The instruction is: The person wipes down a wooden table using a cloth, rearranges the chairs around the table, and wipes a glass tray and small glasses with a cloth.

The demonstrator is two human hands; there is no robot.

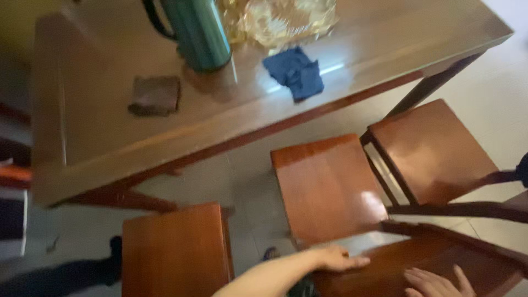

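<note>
My left hand [336, 257] reaches in from the bottom middle and lies flat, fingers stretched to the right, on the near edge of a reddish-brown wooden chair [418, 256] at the bottom right. My right hand [435, 282] rests palm down on the same chair's surface with its fingers spread, partly cut off by the frame's bottom edge. Neither hand holds a loose object. Just beyond my left hand stands a second wooden chair seat [324, 184].
A long wooden table [99, 137] fills the top, bearing a green flask [201, 33], a blue cloth [296, 71], a brown cloth [155, 94] and a golden crinkled sheet [280, 19]. Other chairs stand at the right [432, 148] and bottom left [173, 250]. The floor has pale tiles [247, 176].
</note>
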